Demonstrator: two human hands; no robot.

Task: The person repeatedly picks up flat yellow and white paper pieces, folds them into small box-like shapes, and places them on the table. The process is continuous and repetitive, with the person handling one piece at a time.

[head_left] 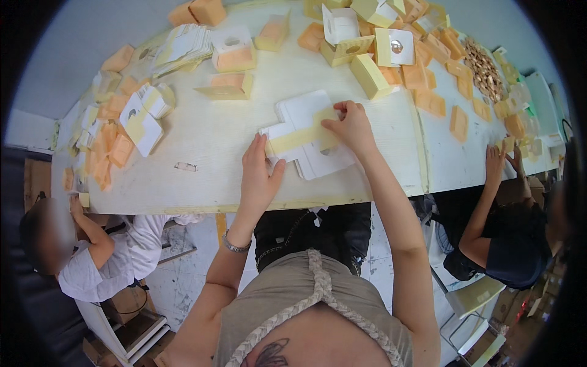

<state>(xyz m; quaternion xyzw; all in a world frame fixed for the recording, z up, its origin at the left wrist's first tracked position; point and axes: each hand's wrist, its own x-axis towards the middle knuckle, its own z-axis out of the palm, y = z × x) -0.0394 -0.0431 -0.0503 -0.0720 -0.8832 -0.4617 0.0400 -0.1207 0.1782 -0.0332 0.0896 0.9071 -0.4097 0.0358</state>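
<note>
A small stack of flat, die-cut box blanks (pixel 309 162), white with a pale yellow band and a round cut-out, lies on the table in front of me. My left hand (pixel 260 168) rests against the stack's left end, thumb and fingers apart. At the stack's upper right edge my right hand (pixel 351 127) has its fingers curled, with thumb and forefinger pinching the edge of a box blank. Just beyond the stack stands a folded yellow box (pixel 230 86). Another open box (pixel 233 56) holds an orange tray.
More flat blanks (pixel 183 48) are piled at the far left. Orange trays (pixel 431 103) and yellow boxes (pixel 372 76) crowd the right, near a heap of small copper-coloured pieces (pixel 483 68). One person (pixel 101 251) sits at the left, another (pixel 507 244) works at the right.
</note>
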